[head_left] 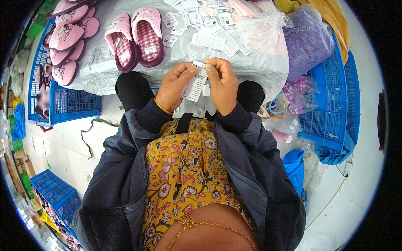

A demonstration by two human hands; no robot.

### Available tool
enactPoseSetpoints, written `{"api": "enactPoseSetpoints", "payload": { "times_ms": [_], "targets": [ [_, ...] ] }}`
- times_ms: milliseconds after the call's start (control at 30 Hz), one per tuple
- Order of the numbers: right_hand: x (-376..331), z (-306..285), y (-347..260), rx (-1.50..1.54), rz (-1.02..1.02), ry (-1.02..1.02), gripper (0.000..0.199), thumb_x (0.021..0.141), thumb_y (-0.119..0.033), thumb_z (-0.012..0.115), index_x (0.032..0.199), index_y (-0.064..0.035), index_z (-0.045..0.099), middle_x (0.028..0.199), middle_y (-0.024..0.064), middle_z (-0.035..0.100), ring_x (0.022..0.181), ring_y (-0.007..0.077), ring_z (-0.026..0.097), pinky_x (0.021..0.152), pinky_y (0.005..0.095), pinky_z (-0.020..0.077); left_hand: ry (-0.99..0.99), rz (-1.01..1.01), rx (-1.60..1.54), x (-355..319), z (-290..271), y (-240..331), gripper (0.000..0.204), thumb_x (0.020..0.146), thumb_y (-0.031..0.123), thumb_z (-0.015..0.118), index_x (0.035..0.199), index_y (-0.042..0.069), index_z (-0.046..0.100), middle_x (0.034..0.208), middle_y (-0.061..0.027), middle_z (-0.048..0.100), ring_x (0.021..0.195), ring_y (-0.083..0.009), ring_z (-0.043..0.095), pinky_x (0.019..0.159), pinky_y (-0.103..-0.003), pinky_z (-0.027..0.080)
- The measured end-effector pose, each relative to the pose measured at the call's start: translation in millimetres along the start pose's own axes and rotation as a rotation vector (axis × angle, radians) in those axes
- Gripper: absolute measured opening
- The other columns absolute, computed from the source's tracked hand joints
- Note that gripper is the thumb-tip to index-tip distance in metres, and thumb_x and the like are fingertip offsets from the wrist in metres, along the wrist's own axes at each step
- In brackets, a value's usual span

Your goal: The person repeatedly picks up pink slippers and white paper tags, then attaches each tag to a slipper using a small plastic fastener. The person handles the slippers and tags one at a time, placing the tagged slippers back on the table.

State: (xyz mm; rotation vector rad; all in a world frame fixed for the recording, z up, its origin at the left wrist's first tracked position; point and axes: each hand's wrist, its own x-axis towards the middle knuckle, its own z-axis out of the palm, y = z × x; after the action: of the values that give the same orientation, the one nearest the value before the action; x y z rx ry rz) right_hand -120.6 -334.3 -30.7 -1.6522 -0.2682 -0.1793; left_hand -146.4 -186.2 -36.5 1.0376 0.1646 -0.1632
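Observation:
Between my two hands, just off the near edge of the table, is a white printed paper tag (194,88). My left hand (173,85) pinches its upper left edge between thumb and fingers. At the tag's top right, my right hand (222,83) has its thumb and forefinger pressed together on it. On the table beyond lies a pair of pink slippers, the left slipper (121,44) and the right slipper (147,37), with checked insoles and dark red soles. Loose white tags (209,38) are scattered to the right of the slippers.
The table (96,67) is covered in clear plastic. More pink slippers (67,37) are piled at its left edge, over a blue crate (75,102). At right are a bagged purple bundle (307,44) and another blue crate (326,108). A third blue crate (56,194) stands lower left.

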Motion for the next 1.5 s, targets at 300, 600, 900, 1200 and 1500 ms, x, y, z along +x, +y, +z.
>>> {"api": "enactPoseSetpoints", "payload": {
  "times_ms": [300, 600, 900, 1200, 1500],
  "targets": [
    [5, -3, -4, 0.205, 0.182, -0.021, 0.013, 0.098, -0.011, 0.060, 0.104, -0.0006, 0.060, 0.082, 0.0019, 0.064, 0.067, 0.0030, 0.057, 0.054, 0.0213, 0.0485, -0.133, -0.121, -0.127, -4, 10, -2, 0.027, 0.103, 0.021, 0.049, 0.114, -0.001, 0.059, 0.099, -0.0104, 0.068, 0.082, -0.0172, 0.069, 0.072, -0.030, 0.058],
    [8, -6, 21, 0.042, -0.037, -0.003, 0.012, 0.095, -0.008, 0.063, 0.104, -0.0002, 0.061, 0.085, 0.0032, 0.067, 0.065, 0.0059, 0.059, 0.059, 0.0224, 0.0493, 0.055, 0.007, 0.117, -4, 14, -8, 0.025, 0.102, 0.018, 0.054, 0.112, -0.003, 0.063, 0.092, -0.0095, 0.070, 0.075, -0.0136, 0.067, 0.069, -0.025, 0.055],
    [1, -8, -8, 0.133, 0.179, -0.084, 0.024, 0.089, -0.005, 0.066, 0.112, 0.0010, 0.062, 0.083, 0.0072, 0.068, 0.069, 0.0088, 0.062, 0.063, 0.0245, 0.0530, 0.084, 0.221, 0.376, -3, 9, -9, 0.018, 0.099, 0.013, 0.059, 0.106, -0.002, 0.066, 0.089, -0.0041, 0.069, 0.076, -0.0083, 0.064, 0.066, -0.023, 0.052],
    [3, -10, -14, 0.036, 0.182, -0.104, 0.025, 0.088, -0.004, 0.067, 0.113, 0.0014, 0.062, 0.082, 0.0065, 0.069, 0.069, 0.0082, 0.062, 0.063, 0.0248, 0.0519, 0.089, 0.339, 0.625, -5, 9, -6, 0.017, 0.097, 0.013, 0.062, 0.105, 0.000, 0.068, 0.083, -0.0049, 0.069, 0.072, -0.0098, 0.064, 0.061, -0.025, 0.050],
    [-1, -12, 0, 0.059, 0.138, -0.159, 0.015, 0.088, -0.003, 0.066, 0.103, -0.0004, 0.068, 0.086, 0.0038, 0.068, 0.071, 0.0070, 0.058, 0.064, 0.0242, 0.0488, 0.080, 0.953, 1.391, -2, -5, 2, 0.024, 0.081, 0.006, 0.071, 0.105, 0.006, 0.069, 0.086, -0.0124, 0.070, 0.072, -0.0303, 0.067, 0.063, -0.040, 0.053]
  ]
}}
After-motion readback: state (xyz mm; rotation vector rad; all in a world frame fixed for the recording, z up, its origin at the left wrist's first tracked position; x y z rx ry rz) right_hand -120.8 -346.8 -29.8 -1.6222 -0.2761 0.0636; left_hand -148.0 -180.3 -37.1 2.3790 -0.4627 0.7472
